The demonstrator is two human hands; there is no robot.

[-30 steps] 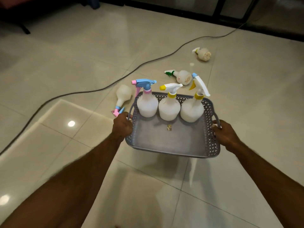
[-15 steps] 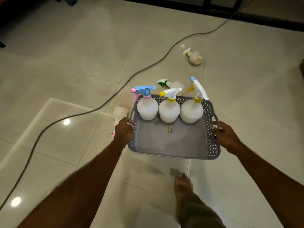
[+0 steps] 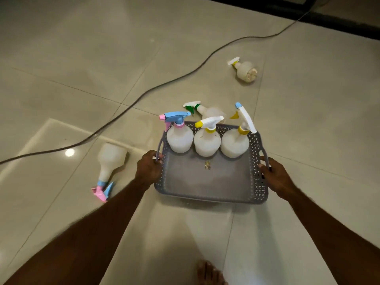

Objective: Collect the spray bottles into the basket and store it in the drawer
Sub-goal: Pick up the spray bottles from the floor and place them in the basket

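Observation:
A grey perforated basket [image 3: 211,192] hangs above the tiled floor. My left hand [image 3: 148,167] grips its left handle and my right hand [image 3: 274,175] grips its right handle. Three white spray bottles stand upright along its far side: one with a blue and pink head [image 3: 179,136], one with a white head and yellow nozzle [image 3: 207,141], one with a white and blue head [image 3: 235,144]. On the floor lie a bottle with a pink and blue head [image 3: 110,161] at left, a green-trimmed bottle [image 3: 202,110] behind the basket, and a yellow-collared bottle [image 3: 245,69] further off.
A dark cable [image 3: 144,95] runs across the floor from the far right to the left edge. A dark threshold [image 3: 308,11] lines the far side. A bare foot [image 3: 209,273] shows at the bottom edge.
The basket and both hands have shifted right relative to the floor. The pink and blue bottle on the floor, earlier partly hidden by my left hand, is now fully visible. The foot has drawn back.

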